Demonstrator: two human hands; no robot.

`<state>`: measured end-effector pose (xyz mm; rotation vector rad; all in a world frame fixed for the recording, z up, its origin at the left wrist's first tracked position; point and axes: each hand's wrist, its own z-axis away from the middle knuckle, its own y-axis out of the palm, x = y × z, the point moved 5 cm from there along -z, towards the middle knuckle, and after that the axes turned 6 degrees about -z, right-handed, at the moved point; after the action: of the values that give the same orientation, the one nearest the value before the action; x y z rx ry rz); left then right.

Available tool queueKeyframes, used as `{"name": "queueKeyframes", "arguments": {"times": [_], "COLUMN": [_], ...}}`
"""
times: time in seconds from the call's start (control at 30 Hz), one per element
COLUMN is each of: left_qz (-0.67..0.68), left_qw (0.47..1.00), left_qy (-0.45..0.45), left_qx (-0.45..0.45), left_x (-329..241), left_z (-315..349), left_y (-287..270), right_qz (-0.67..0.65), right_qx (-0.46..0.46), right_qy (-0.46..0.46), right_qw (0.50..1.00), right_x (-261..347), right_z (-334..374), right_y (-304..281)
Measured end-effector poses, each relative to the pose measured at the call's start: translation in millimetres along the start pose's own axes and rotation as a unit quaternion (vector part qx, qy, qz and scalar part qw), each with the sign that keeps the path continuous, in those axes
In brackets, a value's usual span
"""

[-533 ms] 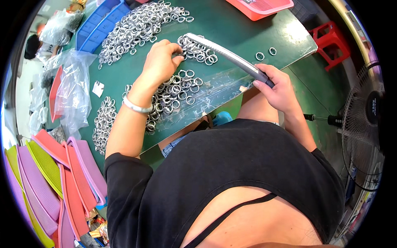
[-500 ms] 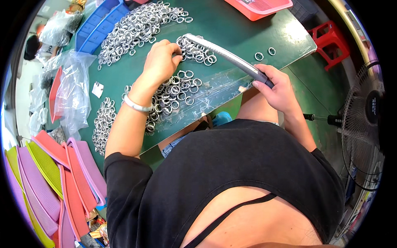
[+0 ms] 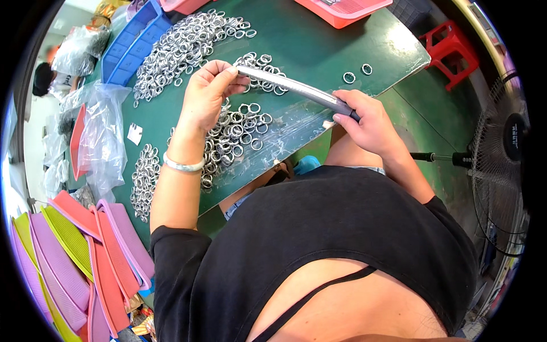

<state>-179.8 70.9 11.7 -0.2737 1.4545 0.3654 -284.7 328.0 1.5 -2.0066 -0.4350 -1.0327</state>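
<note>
Right hand [image 3: 363, 118] has its fingers wrapped snug around the thick dark end of the grey tapered rod [image 3: 293, 87], probably so the thin end can stick out over the worktop [image 3: 325, 48] towards the left. Left hand's [image 3: 206, 94] thumb and forefinger are close together right at that tip; from here I can't tell if they're clamped on it, or on a ring. Loose ring piles sit nearby, one behind the rod [image 3: 263, 60], one nearer the body [image 3: 246, 126], likely for easy reach.
</note>
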Motion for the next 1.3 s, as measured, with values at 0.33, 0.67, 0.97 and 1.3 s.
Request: {"name": "queueKeyframes", "arguments": {"times": [0.33, 0.67, 0.97, 1.3], "left_qz": [-0.016, -0.007, -0.014, 0.033], "left_qw": [1.000, 0.995, 0.998, 0.997], "left_qy": [-0.003, -0.009, 0.033, 0.039], "left_qx": [0.018, 0.096, 0.059, 0.063], "left_x": [0.9, 4.8, 6.8, 7.9], "left_z": [3.6, 18.2, 23.8, 26.3], "left_y": [18.0, 37.5, 43.9, 43.3], "right_qz": [-0.006, -0.048, 0.008, 0.003], "right_qx": [0.014, 0.017, 0.007, 0.006], "right_qy": [-0.018, -0.041, -0.070, -0.078], "right_qw": [1.000, 0.998, 0.998, 0.997], "right_x": [2.6, 9.6, 20.5, 21.7], "right_z": [-0.1, -2.5, -4.9, -4.5], "right_y": [-2.4, -2.2, -2.0, 1.3]}}
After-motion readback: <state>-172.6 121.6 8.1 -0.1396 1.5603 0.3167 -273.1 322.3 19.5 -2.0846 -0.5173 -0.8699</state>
